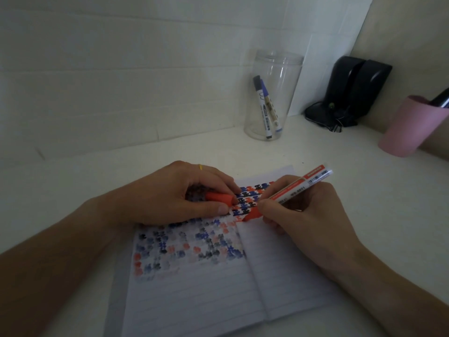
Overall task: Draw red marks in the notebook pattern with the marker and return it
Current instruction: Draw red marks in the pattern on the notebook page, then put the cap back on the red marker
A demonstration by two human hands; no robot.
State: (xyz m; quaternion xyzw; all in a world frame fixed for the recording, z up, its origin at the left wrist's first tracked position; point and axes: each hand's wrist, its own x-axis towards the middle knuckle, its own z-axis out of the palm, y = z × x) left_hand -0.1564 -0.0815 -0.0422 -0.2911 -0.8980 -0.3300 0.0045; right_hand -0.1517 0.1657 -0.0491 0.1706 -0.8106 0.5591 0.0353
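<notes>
- White tiled wall (121,81) rises behind a pale counter (364,178), all in dim light.
- An open lined notebook (194,288) lies on the counter, its pages partly filled with rows of small blue, black and red marks (245,205).
- Both hands rest on the notebook's upper part: the left hand (170,195) presses the left page and pinches a red cap (220,198) between thumb and fingers; a yellow ring (200,167) sits on one finger.
- The right hand (303,215) grips the red marker (289,193) in a writing hold, tip down on the page at the lower edge of the pattern, near the spine.
- A clear jar (274,69) stands near the wall with two capped markers (266,105) leaning inside.
- A pink cup (408,127) stands at the right, near a black device (352,88) in the corner.
</notes>
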